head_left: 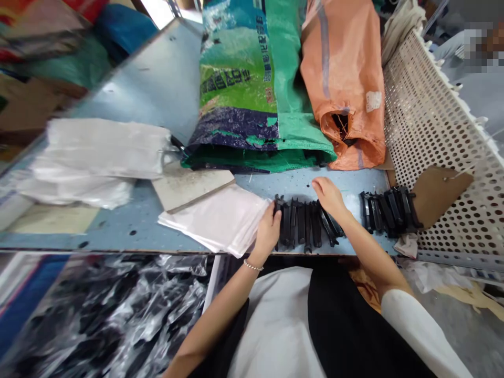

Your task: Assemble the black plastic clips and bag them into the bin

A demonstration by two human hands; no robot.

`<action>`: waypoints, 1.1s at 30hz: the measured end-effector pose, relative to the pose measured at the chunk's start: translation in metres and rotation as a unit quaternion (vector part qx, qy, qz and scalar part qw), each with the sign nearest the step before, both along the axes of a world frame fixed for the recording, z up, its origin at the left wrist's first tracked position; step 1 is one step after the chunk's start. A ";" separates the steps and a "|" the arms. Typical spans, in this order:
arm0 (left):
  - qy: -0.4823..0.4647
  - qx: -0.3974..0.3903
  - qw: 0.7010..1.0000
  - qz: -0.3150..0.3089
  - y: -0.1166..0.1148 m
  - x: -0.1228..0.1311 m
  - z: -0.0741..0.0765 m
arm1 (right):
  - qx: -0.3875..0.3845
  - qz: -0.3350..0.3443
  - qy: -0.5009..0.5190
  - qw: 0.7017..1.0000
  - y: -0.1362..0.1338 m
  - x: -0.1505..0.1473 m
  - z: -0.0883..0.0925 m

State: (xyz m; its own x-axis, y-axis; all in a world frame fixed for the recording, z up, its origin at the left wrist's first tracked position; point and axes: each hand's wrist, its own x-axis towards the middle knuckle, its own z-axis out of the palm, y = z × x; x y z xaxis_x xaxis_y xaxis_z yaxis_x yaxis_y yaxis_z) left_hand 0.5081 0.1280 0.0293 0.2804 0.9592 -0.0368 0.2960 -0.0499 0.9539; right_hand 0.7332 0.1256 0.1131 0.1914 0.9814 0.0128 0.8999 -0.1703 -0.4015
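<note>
A row of slim black plastic parts (pixel 302 224) lies side by side on the blue worktable (pixel 356 184), near its front edge. At the row's left end, my left hand (pixel 268 231) is closed against the outermost black part, with the thumb on the near side. My right hand (pixel 328 197) is over the right part of the row, its fingers curled together. Whether anything is inside those fingers is hidden. A stack of thin white plastic bags (pixel 220 220) lies just left of my left hand, with a grey flat board (pixel 192 184) partly on top.
A second group of black parts (pixel 389 210) lies right, beside brown cardboard (pixel 441 197) and a perforated white panel (pixel 444 121). Behind are a green printed sack (pixel 240 89) and an orange sack (pixel 350 68). White bag bundles (pixel 102 149) lie left; clear-wrapped black items (pixel 145 315) are below.
</note>
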 end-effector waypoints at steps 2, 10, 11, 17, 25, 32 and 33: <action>0.011 0.031 0.999 0.004 -0.005 0.010 -0.011 | 0.001 -0.094 -0.014 0.996 0.041 0.014 -0.004; -0.114 -0.001 0.993 0.035 -0.006 -0.008 -0.012 | -0.008 -0.203 0.212 0.956 0.088 0.046 0.009; -0.133 -0.017 0.990 0.041 -0.003 -0.012 -0.007 | -0.011 -0.195 0.246 0.949 0.076 0.047 0.010; -0.327 -0.186 0.926 -0.024 0.012 0.013 0.040 | -0.014 -0.100 0.526 0.844 -0.031 -0.001 -0.002; -0.490 -0.313 0.804 -0.120 0.014 0.034 0.090 | -0.116 0.018 0.646 0.754 -0.072 -0.056 -0.008; -0.380 -0.302 0.868 -0.103 0.010 0.003 0.107 | 0.111 0.123 0.153 0.974 -0.042 -0.019 0.039; -0.369 -0.313 0.869 -0.104 0.008 0.001 0.109 | 0.153 0.143 0.081 0.974 -0.034 -0.017 0.044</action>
State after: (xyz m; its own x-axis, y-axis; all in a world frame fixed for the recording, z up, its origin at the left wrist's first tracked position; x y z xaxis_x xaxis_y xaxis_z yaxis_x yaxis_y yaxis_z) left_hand 0.5090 0.1362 0.1380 0.6141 0.7416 -0.2700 -0.3609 0.5682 0.7395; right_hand 0.7164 0.0920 0.1568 -0.0651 0.9497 0.3064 0.8135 0.2283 -0.5349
